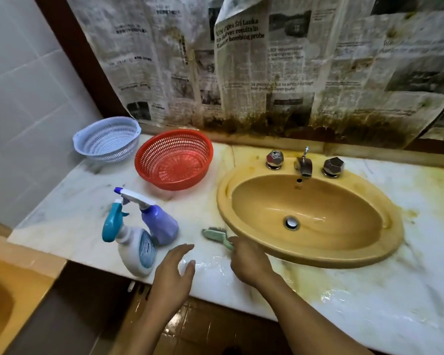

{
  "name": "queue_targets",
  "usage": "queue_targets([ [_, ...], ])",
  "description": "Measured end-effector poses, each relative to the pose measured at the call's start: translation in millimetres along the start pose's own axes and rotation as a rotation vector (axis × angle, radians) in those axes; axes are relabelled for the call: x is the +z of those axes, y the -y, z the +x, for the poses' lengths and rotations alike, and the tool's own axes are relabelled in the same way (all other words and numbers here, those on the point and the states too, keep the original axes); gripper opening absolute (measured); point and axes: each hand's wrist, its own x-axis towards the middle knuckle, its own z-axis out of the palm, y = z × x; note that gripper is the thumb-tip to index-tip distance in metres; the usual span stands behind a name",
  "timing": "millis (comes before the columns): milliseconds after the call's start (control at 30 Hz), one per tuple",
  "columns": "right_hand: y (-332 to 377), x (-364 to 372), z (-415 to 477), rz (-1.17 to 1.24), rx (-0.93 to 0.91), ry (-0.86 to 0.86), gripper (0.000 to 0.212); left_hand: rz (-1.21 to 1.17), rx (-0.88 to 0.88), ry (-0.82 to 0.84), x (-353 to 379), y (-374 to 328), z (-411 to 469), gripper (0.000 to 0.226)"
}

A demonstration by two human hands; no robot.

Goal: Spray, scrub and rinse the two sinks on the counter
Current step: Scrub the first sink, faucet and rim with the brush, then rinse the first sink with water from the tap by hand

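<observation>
Stained marble counter (pixel 87 201) fills my view, with old newspaper (pixel 267 67) covering the wall behind it. Set into the counter is the yellow sink (pixel 385 252), its oval bowl bare around the drain (pixel 291 222); the faucet (pixel 303 166) stands at its back rim between two knobs. At the far right edge of the counter I see only a sliver of what may be a second sink, too little to be sure. My right hand (pixel 249 260) is closed around the handle of the green brush (pixel 214 234), whose bristle head lies on the counter just beside the sink's front-left rim. My left hand (pixel 173 272) hovers over the counter's front edge, fingers apart, gripping nothing. Near the front-left corner stand a white spray bottle (pixel 135 249) and a purple spray bottle (pixel 159 222), touching. Toward the back-left corner sit a red basket (pixel 174 160) and a pale blue basket (pixel 108 139).
</observation>
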Motion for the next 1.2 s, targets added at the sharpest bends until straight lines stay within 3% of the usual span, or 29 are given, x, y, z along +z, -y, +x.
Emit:
queue_targets([
  [167, 36.1, 18.9, 38.0, -0.024, -0.028, 0.045, 0.056, 0.013, 0.038, 0.016, -29.0, -0.9, 25.1, 0.036],
  [400, 13.5, -11.0, 58.7, 0.024, -0.036, -0.037, 0.041, -0.017, 0.165, 0.069, -18.1, -22.6, 77.0, 0.036],
  [567, -42.1, -87.7, 61.2, 0.141, 0.09, -0.384, 0.037, 0.067, 0.247, 0.199, 27.0, -42.5, 118.3, 0.036],
  [700, -106.1, -160.3, 82.2, 0.141, 0.359, -0.636, 0.035, 0.329, 0.365, 0.448, 72.5, -71.4, 175.5, 0.044],
  [833, -166.3, -213.6, 126.1, 0.086, 0.571, -0.582, 0.051, 0.787, 0.397, 0.761, 121.5, -70.0, 206.7, 0.045],
  [900, -188.6, -229.0, 153.0, 0.114, 0.58, -0.521, 0.056, 0.969, 0.455, 0.742, 138.3, -61.2, 204.0, 0.058],
  [1000, -208.9, -237.1, 186.1, 0.141, 0.579, -0.379, 0.051, 1.006, 0.493, 0.66, 149.3, -55.5, 203.6, 0.065],
  [1200, -222.1, -248.7, 213.0, -0.19, 0.528, -0.227, 0.045, 0.985, 0.539, 0.644, 149.7, -54.7, 208.2, 0.071],
])
